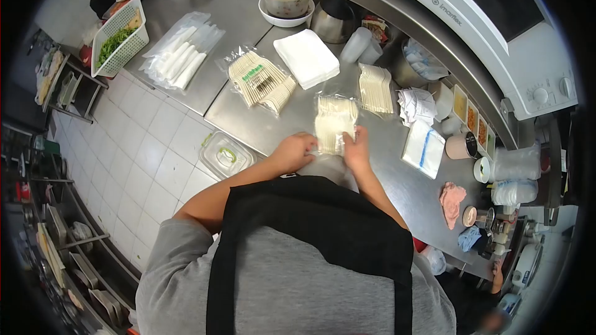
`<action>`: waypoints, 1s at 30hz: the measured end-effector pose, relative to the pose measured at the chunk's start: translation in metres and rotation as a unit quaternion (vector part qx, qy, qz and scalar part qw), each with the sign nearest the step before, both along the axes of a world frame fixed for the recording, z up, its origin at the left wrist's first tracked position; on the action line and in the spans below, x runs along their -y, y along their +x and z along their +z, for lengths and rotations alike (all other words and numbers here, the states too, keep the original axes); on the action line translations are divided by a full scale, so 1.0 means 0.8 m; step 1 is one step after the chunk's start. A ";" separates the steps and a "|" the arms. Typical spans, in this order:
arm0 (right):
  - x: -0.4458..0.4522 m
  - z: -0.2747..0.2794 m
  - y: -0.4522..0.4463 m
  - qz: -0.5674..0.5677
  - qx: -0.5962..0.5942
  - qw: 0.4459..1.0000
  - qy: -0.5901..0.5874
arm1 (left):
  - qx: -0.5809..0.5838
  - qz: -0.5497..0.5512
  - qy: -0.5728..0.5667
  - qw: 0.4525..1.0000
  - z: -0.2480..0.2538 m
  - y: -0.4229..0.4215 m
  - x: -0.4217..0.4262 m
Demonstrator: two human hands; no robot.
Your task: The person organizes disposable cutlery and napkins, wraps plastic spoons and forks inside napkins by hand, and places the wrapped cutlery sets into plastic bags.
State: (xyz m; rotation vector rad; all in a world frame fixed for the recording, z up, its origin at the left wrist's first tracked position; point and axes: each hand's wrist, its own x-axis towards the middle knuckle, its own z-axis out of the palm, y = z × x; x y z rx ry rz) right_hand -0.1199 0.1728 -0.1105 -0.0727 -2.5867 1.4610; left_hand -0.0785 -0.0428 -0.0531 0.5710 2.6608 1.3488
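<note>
A: Item one, your left hand [295, 151]?
B: Fingers curled inward, tips at the near left corner of the clear pack [335, 125]. Whether they pinch the film, I cannot tell.
A: Item two, your right hand [357, 149]?
B: Thumb laid on the face of that same pack, near its lower right edge; the hand is closed on it, the other fingers mostly hidden.
A: The pack itself?
B: One, transparent film, pale slim pieces side by side; between your two hands, mostly beyond your fingertips.
A: Beyond your left fingers?
B: One printed pack [253, 77], green lettering, pale pieces inside.
A: Straight beyond the fingers?
B: One stack of white sheets [307, 57].
A: Beyond and right of your right fingers?
B: One pale bundle [375, 89]; farther right, crumpled white packets [416, 106] and one white packet with a blue stripe [423, 150].
A: Left of your left fingers?
B: One clear lidded container [226, 155], green trim, near your forearm.
</note>
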 end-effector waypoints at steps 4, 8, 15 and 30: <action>-0.020 0.067 0.018 -0.040 0.111 0.954 -0.277 | -0.192 -0.056 -0.055 0.978 0.027 -0.079 -0.011; -0.052 0.082 0.035 -0.072 0.051 0.935 -0.343 | -0.285 0.037 -0.271 0.919 0.050 -0.177 -0.037; -0.081 0.088 0.001 -0.107 0.061 0.937 -0.328 | -0.159 0.009 -0.388 0.908 0.031 -0.230 -0.016; 0.018 0.020 -0.159 -0.002 0.103 0.960 -0.259 | -0.216 -0.107 -0.370 0.897 0.042 -0.238 0.095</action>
